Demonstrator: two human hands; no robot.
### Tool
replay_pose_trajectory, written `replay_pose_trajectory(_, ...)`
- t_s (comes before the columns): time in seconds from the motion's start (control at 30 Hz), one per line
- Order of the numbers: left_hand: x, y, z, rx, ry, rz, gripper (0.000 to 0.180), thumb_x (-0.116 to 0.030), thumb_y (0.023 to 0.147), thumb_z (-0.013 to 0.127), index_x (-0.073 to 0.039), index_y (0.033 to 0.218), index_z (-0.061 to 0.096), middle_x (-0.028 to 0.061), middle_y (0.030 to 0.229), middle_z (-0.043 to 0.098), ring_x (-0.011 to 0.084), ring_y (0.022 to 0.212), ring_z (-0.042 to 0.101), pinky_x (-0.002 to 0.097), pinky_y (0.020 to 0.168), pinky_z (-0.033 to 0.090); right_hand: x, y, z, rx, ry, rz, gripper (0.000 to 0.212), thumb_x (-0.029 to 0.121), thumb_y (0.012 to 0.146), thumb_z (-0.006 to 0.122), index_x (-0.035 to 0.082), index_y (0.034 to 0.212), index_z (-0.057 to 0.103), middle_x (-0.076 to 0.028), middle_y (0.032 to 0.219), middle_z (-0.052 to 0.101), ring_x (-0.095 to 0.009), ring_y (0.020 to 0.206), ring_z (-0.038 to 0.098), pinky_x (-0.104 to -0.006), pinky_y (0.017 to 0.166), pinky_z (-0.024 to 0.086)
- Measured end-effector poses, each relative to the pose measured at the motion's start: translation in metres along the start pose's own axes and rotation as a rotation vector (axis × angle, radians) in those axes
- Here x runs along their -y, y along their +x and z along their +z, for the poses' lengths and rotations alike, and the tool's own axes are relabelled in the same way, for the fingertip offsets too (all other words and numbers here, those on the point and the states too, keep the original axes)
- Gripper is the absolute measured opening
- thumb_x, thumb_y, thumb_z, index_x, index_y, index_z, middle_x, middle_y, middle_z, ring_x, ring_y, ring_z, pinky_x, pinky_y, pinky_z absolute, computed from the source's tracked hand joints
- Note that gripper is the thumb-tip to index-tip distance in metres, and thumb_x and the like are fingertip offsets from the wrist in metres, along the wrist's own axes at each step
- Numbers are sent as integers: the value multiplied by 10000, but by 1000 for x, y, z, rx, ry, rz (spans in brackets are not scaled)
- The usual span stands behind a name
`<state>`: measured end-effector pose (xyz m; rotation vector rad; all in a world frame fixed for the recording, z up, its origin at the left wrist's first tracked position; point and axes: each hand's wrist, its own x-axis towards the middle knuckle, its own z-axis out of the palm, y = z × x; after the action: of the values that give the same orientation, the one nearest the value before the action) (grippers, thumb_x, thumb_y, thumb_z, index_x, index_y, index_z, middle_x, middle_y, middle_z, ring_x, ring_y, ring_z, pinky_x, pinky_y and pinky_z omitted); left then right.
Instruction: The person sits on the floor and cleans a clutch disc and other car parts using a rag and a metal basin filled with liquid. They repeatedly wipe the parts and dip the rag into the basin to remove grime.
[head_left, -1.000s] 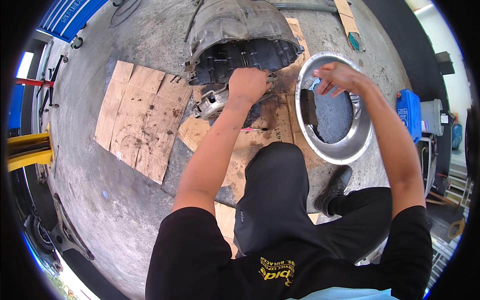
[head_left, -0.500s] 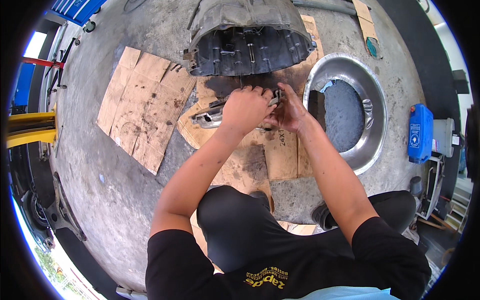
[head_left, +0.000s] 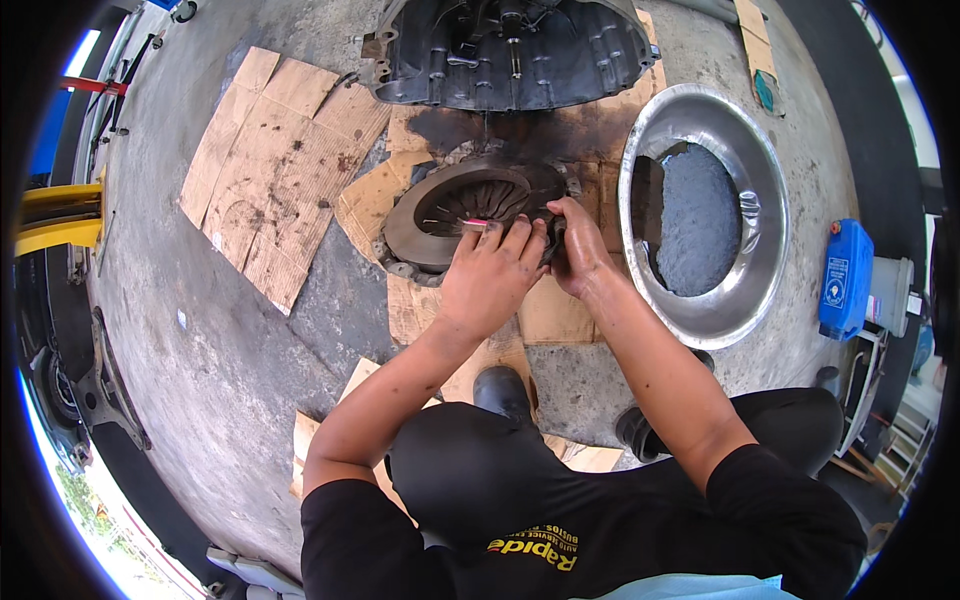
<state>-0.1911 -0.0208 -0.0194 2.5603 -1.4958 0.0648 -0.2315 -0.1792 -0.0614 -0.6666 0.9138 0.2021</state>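
Gripping the right edge of the clutch cover (head_left: 476, 198), the right hand (head_left: 582, 246) is closing beside the left hand (head_left: 492, 282), which is curling near a red stick (head_left: 475, 224); whether the left is holding anything cannot be told. The cover is lying over cardboard (head_left: 560, 312), near the housing (head_left: 515, 72). Smudged hands could be slipping on the grimy rim, dropping it. Unlike half a second ago, the cover is showing its round face and the stick is appearing.

The metal disc (head_left: 470, 200) is grey-brown, the basin (head_left: 757, 265) silver, the jug (head_left: 847, 280) blue, the cardboard (head_left: 280, 180) tan with dark blotches.
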Motion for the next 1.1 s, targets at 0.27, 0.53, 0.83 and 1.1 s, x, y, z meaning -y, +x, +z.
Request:
replay_pose_trajectory(0.27,-17,-59,28,35,-187,-70,604,-362,815,747,-175,1366,583,27,1334,569,238,1179,551,448,992,429,-56,-1,-21,-42,97,-26,386,381,902,570,113,1180,575,-93,1119,641,-231,1037,615,-434,922,488)
replay_pose_trajectory(0.53,-13,-111,65,-55,-537,-229,570,-266,826,776,-142,1349,588,56,1329,564,280,1180,547,431,1001,428,-97,9,-45,-86,175,16,703,527,886,653,103,1422,491,-132,1417,548,-279,1291,524,-431,1115,373)
replay_pose_trajectory(0.83,38,-164,94,-367,-1882,-1564,706,-403,934,727,13,1426,439,131,1332,564,277,1198,576,458,1019,465,-98,20,-63,-265,6,59,994,576,853,681,92,1598,235,-143,1667,207,-309,1505,242,-465,1223,125)
replay_pose_trajectory(1.1,60,-95,56,-258,-1867,-1517,522,-316,922,708,-8,1316,558,98,1223,666,223,1032,684,366,877,571,-63,31,-70,-93,56,115,755,573,975,524,67,1513,365,-189,1554,388,-325,1431,377,-605,1141,234)
